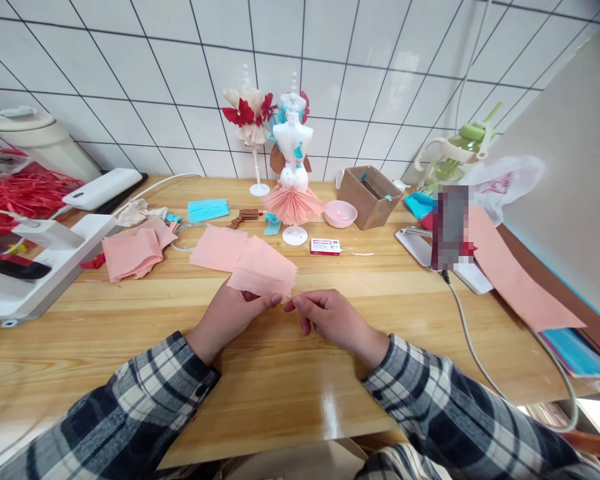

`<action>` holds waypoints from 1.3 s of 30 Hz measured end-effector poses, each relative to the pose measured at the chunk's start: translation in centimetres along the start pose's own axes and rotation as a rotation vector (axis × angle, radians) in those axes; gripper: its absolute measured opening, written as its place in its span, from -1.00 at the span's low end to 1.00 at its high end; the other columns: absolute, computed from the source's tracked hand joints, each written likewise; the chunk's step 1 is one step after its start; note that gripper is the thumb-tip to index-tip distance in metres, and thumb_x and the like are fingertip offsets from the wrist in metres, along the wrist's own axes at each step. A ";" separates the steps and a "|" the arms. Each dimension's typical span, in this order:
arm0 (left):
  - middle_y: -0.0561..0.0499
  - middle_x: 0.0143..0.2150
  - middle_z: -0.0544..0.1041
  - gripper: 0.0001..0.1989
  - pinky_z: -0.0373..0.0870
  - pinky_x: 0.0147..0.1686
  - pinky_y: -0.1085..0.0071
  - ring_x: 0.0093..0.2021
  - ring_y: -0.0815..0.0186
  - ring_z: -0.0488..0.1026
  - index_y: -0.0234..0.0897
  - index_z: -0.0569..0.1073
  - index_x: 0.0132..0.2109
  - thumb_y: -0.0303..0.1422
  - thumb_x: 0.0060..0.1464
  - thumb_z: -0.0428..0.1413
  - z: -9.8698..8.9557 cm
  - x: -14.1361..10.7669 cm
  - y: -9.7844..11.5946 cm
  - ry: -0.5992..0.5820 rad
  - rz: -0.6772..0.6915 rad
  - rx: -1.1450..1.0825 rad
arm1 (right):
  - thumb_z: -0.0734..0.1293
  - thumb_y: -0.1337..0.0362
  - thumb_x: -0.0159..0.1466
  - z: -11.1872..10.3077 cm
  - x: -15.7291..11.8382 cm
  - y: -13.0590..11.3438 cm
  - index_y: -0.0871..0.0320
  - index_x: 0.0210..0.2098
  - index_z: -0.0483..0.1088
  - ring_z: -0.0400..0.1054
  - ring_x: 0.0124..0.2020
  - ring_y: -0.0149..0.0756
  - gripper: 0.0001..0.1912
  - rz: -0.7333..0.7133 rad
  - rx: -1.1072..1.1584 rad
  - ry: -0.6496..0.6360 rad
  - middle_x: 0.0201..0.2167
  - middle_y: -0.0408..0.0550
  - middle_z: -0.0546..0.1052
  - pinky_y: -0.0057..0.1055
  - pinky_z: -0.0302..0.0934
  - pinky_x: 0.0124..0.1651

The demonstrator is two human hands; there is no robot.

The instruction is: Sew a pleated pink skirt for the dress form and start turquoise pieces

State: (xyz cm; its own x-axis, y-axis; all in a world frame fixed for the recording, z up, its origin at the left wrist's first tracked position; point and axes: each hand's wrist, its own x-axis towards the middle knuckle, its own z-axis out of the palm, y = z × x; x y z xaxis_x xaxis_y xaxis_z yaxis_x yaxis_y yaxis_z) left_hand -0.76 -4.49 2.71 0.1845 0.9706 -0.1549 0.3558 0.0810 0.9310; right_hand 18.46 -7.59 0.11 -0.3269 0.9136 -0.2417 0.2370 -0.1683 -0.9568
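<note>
My left hand (235, 310) is closed on a square of peach crepe paper (263, 267), its thumb along the near edge. The paper's right edge looks jagged, as if finely notched. At its near right corner, my right hand (333, 317) is closed in a pinch, thumb and forefinger together on that edge. Another peach crepe sheet (219, 248) lies flat on the table just behind my left hand. Beyond my hands stands a small white dress form (293, 140) wearing a pleated peach paper skirt (294, 205).
Folded peach paper (133, 253) lies left, near a white power strip (45, 273). A pink bowl (340, 213), a cardboard box (370, 197) and a small red-and-white box (325, 247) stand behind my right hand. A phone stand (415, 247) with a cable is at right.
</note>
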 end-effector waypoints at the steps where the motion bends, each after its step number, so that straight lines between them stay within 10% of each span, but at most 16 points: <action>1: 0.03 -0.42 0.61 -0.71 0.39 -0.44 0.42 -0.33 0.19 0.52 -0.28 0.50 -0.40 -0.15 -0.21 0.29 0.0 0.0 0.0 0.000 -0.004 0.002 | 0.19 -0.07 0.28 0.0 0.0 0.0 0.24 -0.20 0.51 0.03 -0.67 -0.54 -0.50 0.003 -0.001 0.002 -0.64 -0.20 0.39 -0.56 -0.05 -0.59; 13: -0.07 -0.13 0.63 -0.55 0.45 -0.17 0.30 -0.14 0.12 0.53 -0.33 0.52 -0.14 -0.15 -0.16 0.29 0.3 -0.2 0.0 -0.003 0.027 -0.011 | 0.16 -0.07 0.29 -0.2 -0.1 -0.2 0.24 -0.18 0.48 0.00 -0.69 -0.55 -0.49 0.057 0.089 -0.039 -0.64 -0.20 0.36 -0.57 -0.11 -0.63; 39: 0.00 -0.28 0.64 -0.63 0.44 -0.34 0.38 -0.28 0.19 0.53 -0.29 0.54 -0.23 -0.15 -0.18 0.30 0.5 0.2 -0.4 0.006 0.044 -0.045 | 0.20 -0.11 0.25 -0.1 0.1 0.1 0.24 -0.25 0.48 -0.02 -0.70 -0.55 -0.49 0.085 0.178 -0.059 -0.68 -0.23 0.33 -0.54 -0.15 -0.62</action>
State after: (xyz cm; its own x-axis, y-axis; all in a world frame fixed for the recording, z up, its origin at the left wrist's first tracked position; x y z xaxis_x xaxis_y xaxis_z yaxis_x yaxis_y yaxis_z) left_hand -0.40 -4.48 2.13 0.1933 0.9748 -0.1118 0.3062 0.0483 0.9508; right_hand 18.56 -7.42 0.05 -0.3667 0.8712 -0.3264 0.1020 -0.3111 -0.9449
